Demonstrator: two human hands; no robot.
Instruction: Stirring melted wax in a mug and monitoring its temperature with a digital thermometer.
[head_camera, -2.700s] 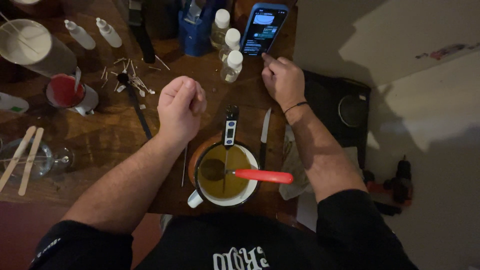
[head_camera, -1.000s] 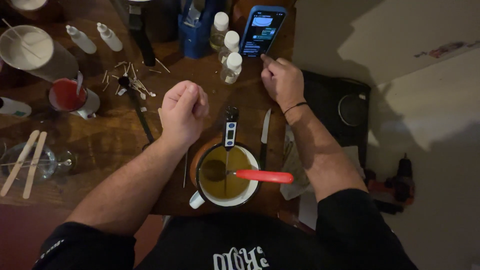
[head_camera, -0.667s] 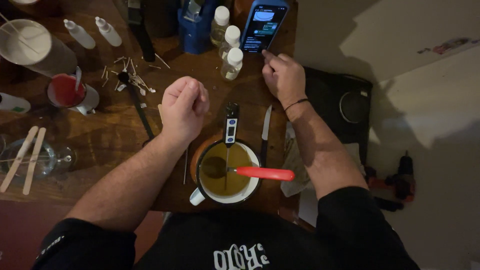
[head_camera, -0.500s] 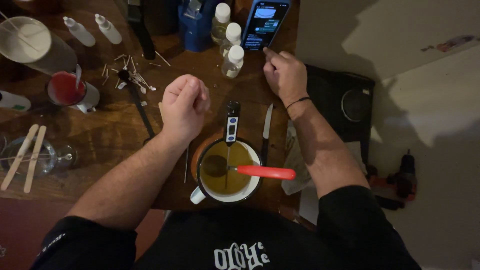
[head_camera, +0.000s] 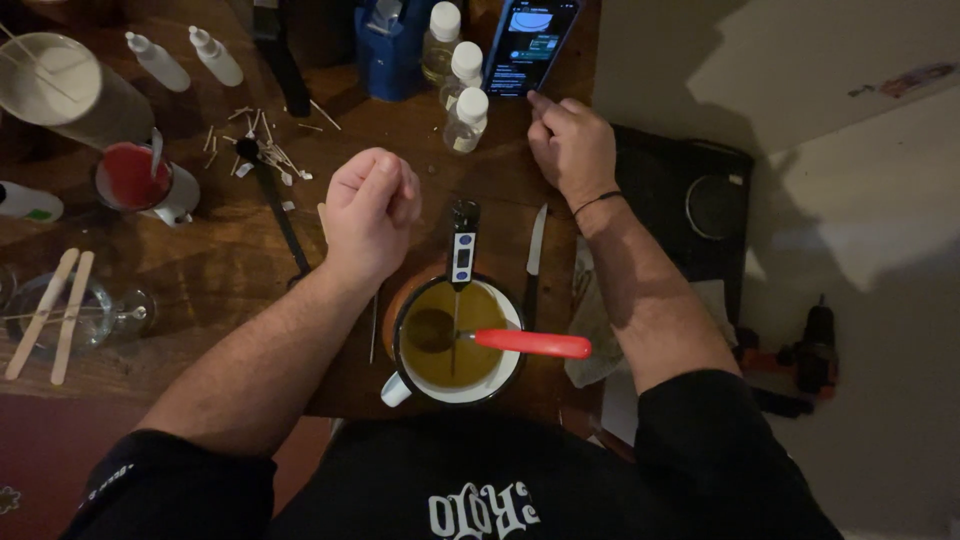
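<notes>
Two hands of mine are over the wooden table (head_camera: 230, 270), well apart. My right hand (head_camera: 572, 150) has its forefinger stretched out, the tip touching the lower edge of a blue-cased phone (head_camera: 530, 45) that leans at the far right corner of the table, its lit screen facing me; the other fingers are loosely curled and hold nothing. My left hand (head_camera: 368, 215) is balled into a fist above the middle of the table, and I cannot tell whether anything is inside it.

Nearest my body stands a white enamel mug (head_camera: 455, 345) with a dark rim, full of murky yellow-green liquid. A spoon with a red handle (head_camera: 530, 343) lies across it, and a black probe thermometer (head_camera: 461, 250) dips in from the far side. A knife (head_camera: 532, 262) lies just right of the mug.

Open wood shows between my two hands; the table's right edge runs close beside my right wrist. Three small clear bottles with white caps (head_camera: 465, 90) stand just left of the phone.

The phone's top is cut off by the frame, and its screen is too small to read.
</notes>
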